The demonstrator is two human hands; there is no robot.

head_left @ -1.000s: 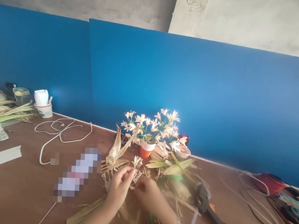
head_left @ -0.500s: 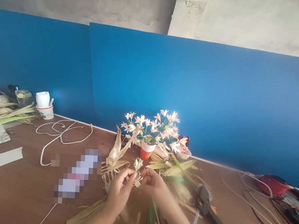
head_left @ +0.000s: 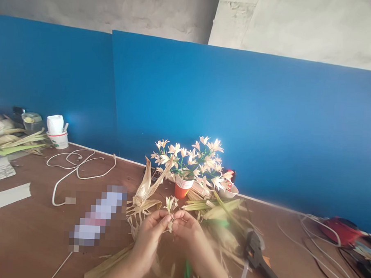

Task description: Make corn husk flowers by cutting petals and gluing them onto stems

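My left hand [head_left: 152, 232] pinches a small pale corn-husk flower [head_left: 169, 204] between thumb and fingertips, its petals pointing up. Right against it, my right hand [head_left: 187, 228] is closed at the fingertips on the lower part of the same flower; the exact grip is partly hidden. Just beyond my hands an orange-red paper cup [head_left: 182, 190] holds a bunch of cream husk flowers [head_left: 207, 160] on green stems. Dried corn husks [head_left: 143, 192] lie to the left of the cup, and greenish husks [head_left: 221, 208] to its right.
A black glue gun [head_left: 256, 250] lies right of my right forearm. White cable [head_left: 79, 169] loops over the table's left part, near a white cup [head_left: 59, 139] and a husk pile [head_left: 16, 140]. More cables and a red object [head_left: 338, 231] sit far right. A blue partition [head_left: 236, 104] stands behind.
My right hand has come in closer to the left, its fingertips now meeting the flower. The flower has turned slightly. The view has shifted a little.
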